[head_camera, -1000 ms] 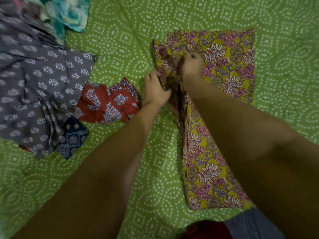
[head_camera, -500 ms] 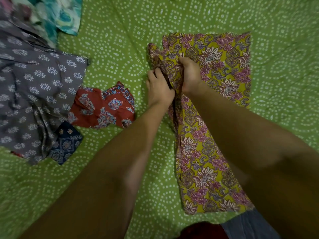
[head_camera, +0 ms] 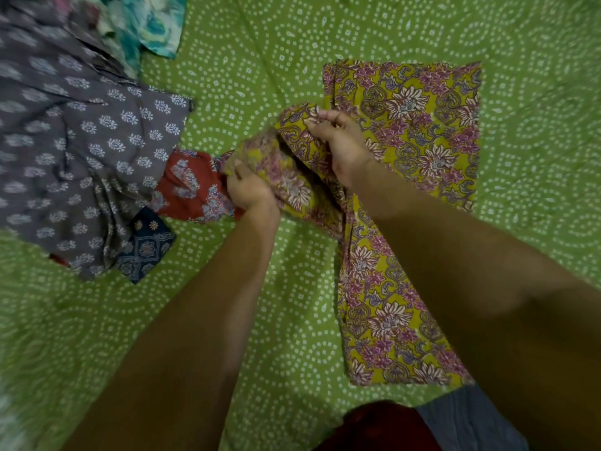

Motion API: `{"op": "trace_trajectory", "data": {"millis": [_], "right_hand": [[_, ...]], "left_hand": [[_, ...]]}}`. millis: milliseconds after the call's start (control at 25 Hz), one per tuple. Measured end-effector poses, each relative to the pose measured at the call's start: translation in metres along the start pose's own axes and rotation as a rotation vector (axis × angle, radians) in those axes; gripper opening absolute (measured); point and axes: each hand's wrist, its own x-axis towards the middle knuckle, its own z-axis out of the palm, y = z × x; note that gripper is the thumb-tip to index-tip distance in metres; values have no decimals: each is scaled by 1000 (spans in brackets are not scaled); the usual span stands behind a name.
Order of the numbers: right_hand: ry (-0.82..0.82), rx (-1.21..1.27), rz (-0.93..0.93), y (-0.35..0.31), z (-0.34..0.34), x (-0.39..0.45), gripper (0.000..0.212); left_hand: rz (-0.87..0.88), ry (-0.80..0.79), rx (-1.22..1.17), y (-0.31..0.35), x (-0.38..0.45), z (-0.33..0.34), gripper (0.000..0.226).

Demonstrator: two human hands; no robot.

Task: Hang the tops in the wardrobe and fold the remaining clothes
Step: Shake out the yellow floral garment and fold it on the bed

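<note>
A yellow garment with pink and white flowers (head_camera: pixel 419 131) lies on the green bedspread (head_camera: pixel 247 73), folded into a long strip running toward me. My left hand (head_camera: pixel 248 190) grips a bunched flap of it, lifted over the left side. My right hand (head_camera: pixel 341 141) pinches the same flap's upper edge, just left of the flat part. To the left lie a grey top with white leaf prints (head_camera: pixel 81 151), a red printed piece (head_camera: pixel 192 187) and a navy patterned piece (head_camera: pixel 146 245).
A teal and white floral garment (head_camera: pixel 146 24) lies at the top left, partly under the grey top. Dark red and grey-blue cloth (head_camera: pixel 422 424) shows at the bottom edge, close to my body. Green bedspread surrounds everything.
Both hands pulled the left flap of the yellow garment up and toward me. My left hand moved left and down, so the flap is bunched and lifted over the red piece's edge.
</note>
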Motion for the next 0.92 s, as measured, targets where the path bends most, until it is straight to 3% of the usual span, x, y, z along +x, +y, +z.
{"op": "trace_trajectory", "data": {"millis": [120, 240, 400, 480, 560, 600, 640, 680, 800, 840, 920], "right_hand": [[-64, -187, -1, 5, 20, -21, 30], [-121, -299, 17, 14, 33, -34, 34], [-195, -381, 8, 34, 49, -38, 21], [-228, -445, 0, 44, 54, -38, 21], [-253, -538, -11, 53, 57, -36, 16], [-256, -561, -19, 57, 57, -35, 14], [-249, -559, -24, 60, 57, -34, 13], [-235, -538, -27, 59, 55, -35, 12], [-239, -462, -35, 51, 49, -41, 22], [-260, -435, -19, 48, 46, -43, 26], [-267, -392, -4, 42, 41, -49, 29]], "left_hand": [[60, 88, -117, -14, 9, -50, 30], [158, 133, -14, -30, 11, -93, 5], [43, 185, -62, -56, 26, -127, 5], [-8, 277, 157, -60, 29, -133, 14], [249, 330, 582, -53, 24, -137, 22], [409, 214, 652, -47, 18, -134, 18], [450, 73, 604, -37, 10, -127, 21], [351, -93, 520, -31, 4, -117, 36], [-326, -555, 128, -14, -5, -85, 81], [-462, -658, 11, -10, -6, -78, 91], [-559, -757, -119, -7, -4, -65, 90]]}}
